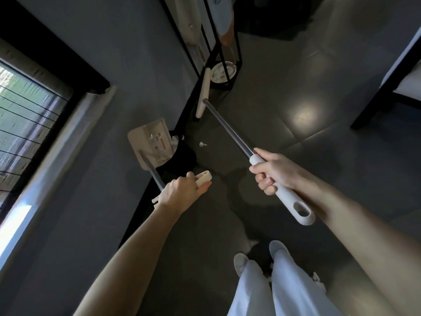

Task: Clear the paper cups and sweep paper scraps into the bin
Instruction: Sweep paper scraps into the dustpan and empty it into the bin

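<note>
My left hand [180, 192] grips the beige handle end of a dustpan [151, 142], which is raised and tilted over a black bin [182, 156] by the wall. White paper scraps show at the bin's rim [175, 139]. My right hand [273, 173] grips the white handle of a broom [230, 128]; its metal pole reaches forward to the beige broom head [203, 93], which stands near the wall. One small white paper scrap [202, 144] lies on the dark floor just right of the bin.
A window [27, 115] fills the left wall. A black-framed mirror or stand [211, 42] rises ahead, with a round white dish [223, 71] at its base. A dark-framed bed or table [387, 87] stands at right. My white shoes [278, 247] are below.
</note>
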The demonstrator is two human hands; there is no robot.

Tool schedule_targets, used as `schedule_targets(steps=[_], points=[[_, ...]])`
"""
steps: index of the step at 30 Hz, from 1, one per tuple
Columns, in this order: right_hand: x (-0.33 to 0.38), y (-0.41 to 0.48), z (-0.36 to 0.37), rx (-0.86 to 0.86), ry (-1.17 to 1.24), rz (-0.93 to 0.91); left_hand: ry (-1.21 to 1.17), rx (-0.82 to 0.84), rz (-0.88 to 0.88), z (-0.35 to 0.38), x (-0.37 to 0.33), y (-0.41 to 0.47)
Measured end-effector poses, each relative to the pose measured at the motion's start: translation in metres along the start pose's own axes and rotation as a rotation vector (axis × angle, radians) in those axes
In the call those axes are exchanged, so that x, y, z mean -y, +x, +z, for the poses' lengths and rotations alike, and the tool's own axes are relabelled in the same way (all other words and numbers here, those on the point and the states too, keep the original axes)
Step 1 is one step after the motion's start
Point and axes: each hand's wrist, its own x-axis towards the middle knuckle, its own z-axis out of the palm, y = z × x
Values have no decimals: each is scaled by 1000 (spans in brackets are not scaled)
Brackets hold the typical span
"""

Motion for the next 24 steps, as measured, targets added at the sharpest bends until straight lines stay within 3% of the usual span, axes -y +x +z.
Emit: schedule_targets(steps=[6, 11, 19, 24], points=[[0, 3, -4, -6, 3, 14, -80, -26, -122, -37, 23, 17], [15, 3, 8, 23, 11, 25, -152, -258, -225, -107, 44, -1], [31, -12, 44, 1, 22, -58, -498, -700, -68, -208, 60, -22], [16, -46, 66, -68, -4, -134, -426, -458, 234, -166, 50, -14]])
